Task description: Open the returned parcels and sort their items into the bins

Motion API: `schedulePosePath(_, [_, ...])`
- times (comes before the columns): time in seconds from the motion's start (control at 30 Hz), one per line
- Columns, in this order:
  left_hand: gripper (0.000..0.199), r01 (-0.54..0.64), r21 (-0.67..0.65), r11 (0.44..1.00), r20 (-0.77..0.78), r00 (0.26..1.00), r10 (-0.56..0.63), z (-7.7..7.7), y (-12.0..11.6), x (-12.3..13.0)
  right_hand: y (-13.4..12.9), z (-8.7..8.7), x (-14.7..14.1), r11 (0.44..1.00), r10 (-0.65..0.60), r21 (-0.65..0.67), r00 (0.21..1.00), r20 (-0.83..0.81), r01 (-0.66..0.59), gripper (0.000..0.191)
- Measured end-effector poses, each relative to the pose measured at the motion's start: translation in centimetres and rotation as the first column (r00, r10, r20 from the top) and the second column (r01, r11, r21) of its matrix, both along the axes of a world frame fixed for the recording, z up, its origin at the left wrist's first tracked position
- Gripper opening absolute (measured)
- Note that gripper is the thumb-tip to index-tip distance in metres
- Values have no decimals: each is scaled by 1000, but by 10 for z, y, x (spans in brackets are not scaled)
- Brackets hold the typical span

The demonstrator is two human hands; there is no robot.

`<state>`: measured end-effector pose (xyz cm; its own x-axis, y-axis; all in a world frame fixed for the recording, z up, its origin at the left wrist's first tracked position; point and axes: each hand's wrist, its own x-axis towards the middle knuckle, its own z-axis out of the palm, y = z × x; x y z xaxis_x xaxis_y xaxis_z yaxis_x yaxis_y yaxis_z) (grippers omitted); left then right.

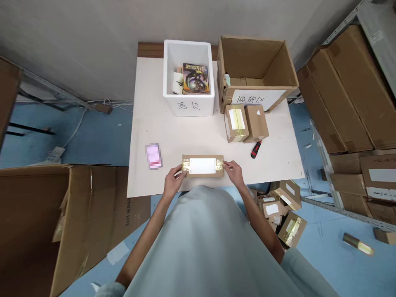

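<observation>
A long, narrow cardboard box point(202, 173) with a white label and shiny tape at both ends lies near the front edge of the white table point(161, 128). My left hand point(173, 181) grips its left end, thumb on the near side. At the opposite end, the fingers of my right hand point(235, 173) close on the right edge. Beyond my right hand lies a red and black utility knife point(255, 149), beside two small cardboard boxes, one taped and labelled point(236, 123) and one plainer point(256, 123). A blurred pink rectangular item point(154, 156) is left of my left hand.
At the back stand a white foam box point(189, 106) holding books point(196, 78) and a large open carton point(256, 43). A big open carton point(99, 218) is at the lower left. Opened boxes point(287, 194) lie on the floor at right, near shelves of cartons point(349, 95).
</observation>
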<state>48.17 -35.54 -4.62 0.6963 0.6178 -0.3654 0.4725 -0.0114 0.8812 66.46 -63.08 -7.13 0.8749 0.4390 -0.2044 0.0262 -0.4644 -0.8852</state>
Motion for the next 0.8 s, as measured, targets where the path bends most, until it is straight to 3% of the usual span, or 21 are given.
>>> schedulePosePath(0.27, [83,82,-73,994,-71,994,-87,-31,-3,-15,-19,-43,-4,996,34,90,995,-95,-25,50])
schedulePosePath(0.37, [95,60,-102,993,-142,987,-75,-42,-1,-17,-33,-56,-6,998,54,47,989,-140,-48,54])
schedulePosePath(0.47, [98,45,-144,988,-181,981,-71,-53,-2,-13,-39,-66,-10,997,68,-22,979,-190,-73,70])
schedulePosePath(0.63, [88,41,-179,983,-155,985,-69,-64,-10,-2,-31,-71,-18,992,107,-46,964,-244,-122,77])
schedulePosePath(0.8, [65,6,-62,998,-59,998,-10,-50,-19,4,-22,-57,-13,997,72,34,971,-226,-66,61])
